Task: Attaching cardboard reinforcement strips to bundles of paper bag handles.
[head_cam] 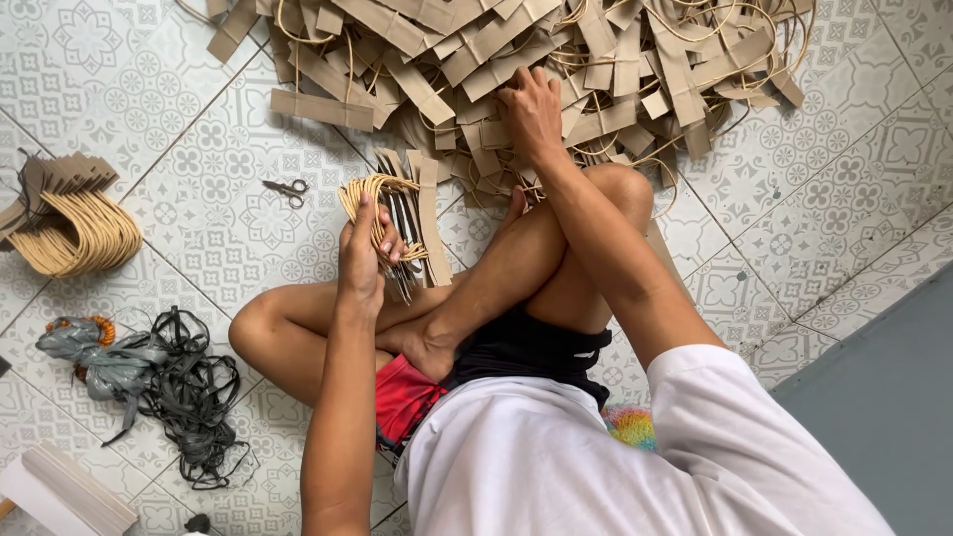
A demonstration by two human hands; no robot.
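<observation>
Gathering step: left hand [362,253] clamped round a bundle of paper-cord handles [397,223] above the knee, right hand [531,114] digging, fingers curled, into the floor pile [516,50]; next likely needs one more handle pulled free.

Heap of handle strips [556,60] on floor [814,199] ahead, scissors [287,189] left of it, tangled straps [189,392] nearer left.

no packages, labels, signs or screens in view
</observation>
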